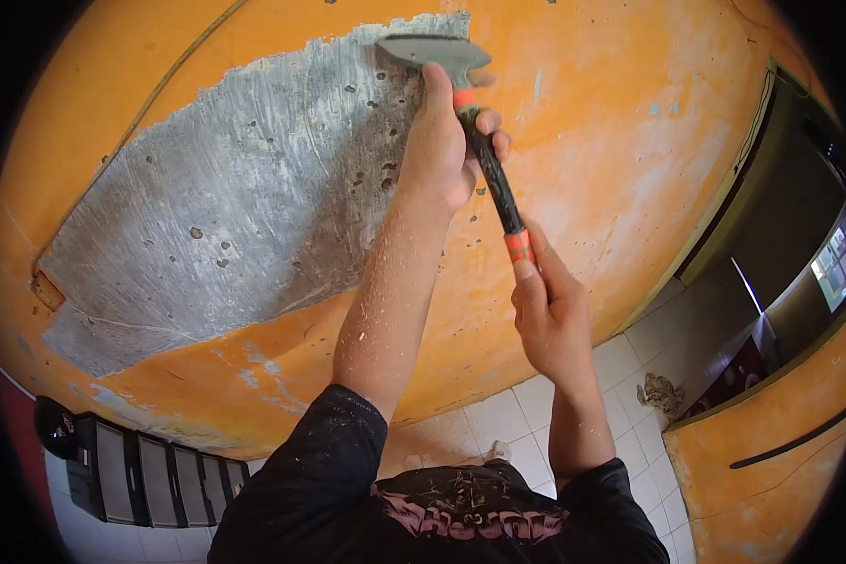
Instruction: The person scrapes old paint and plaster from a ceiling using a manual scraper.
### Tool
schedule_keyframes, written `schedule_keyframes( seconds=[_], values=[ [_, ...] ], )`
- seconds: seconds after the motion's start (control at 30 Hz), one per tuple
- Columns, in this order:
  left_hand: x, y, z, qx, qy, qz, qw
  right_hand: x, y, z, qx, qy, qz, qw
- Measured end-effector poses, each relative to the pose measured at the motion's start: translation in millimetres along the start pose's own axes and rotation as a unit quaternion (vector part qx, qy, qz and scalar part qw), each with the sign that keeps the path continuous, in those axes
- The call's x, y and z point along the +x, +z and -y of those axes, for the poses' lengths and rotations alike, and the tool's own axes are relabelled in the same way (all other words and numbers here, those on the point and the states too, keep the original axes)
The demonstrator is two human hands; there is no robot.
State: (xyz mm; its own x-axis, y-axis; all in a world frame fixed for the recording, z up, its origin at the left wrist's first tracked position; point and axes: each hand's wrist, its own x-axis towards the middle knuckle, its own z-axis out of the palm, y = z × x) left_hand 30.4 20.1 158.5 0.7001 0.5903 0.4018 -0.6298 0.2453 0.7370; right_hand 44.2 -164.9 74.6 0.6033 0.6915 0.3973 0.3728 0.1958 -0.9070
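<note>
A long-handled scraper (pixel 491 169) with a black grip and orange bands slants up the wall. Its wide grey blade (pixel 432 50) lies at the upper right edge of a bare grey patch (pixel 226 207) in the orange paint (pixel 573 169). My left hand (pixel 442 141) grips the scraper just below the blade, thumb laid against the blade's base and fingers behind the handle. Lower down, my right hand (pixel 553 310) is closed around the orange-banded end of the handle. Pale flakes and dust cover my left forearm (pixel 385 301).
A cable (pixel 146 108) runs down the wall at left to a small box (pixel 47 289). Black drawers (pixel 150 475) stand at lower left. On the tiled floor (pixel 498 418), a crumpled cloth-like bundle (pixel 661 395) lies near the doorway (pixel 761 216) at right.
</note>
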Motion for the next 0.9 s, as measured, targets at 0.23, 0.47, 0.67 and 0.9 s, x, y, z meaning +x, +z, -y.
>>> schedule_keyframes(
  seconds=[0.23,0.47,0.67,0.9],
  values=[
    [-40.9,-34.6,39.9,-0.004,-0.064,-0.035,0.997,-40.6,12.3,-49.5,0.024,0.014,0.026,0.999],
    [-12.1,-8.8,24.3,-0.052,-0.038,-0.029,0.997,-15.1,-1.3,-20.2,-0.016,0.013,0.006,1.0],
    [-29.3,-35.4,39.2,-0.026,-0.043,0.006,0.999,-30.7,11.1,-41.1,-0.017,-0.008,0.01,1.0],
    [2.2,4.1,10.0,-0.025,-0.029,-0.002,0.999,-5.8,-2.1,-2.2,0.031,0.028,0.009,0.999]
  ],
)
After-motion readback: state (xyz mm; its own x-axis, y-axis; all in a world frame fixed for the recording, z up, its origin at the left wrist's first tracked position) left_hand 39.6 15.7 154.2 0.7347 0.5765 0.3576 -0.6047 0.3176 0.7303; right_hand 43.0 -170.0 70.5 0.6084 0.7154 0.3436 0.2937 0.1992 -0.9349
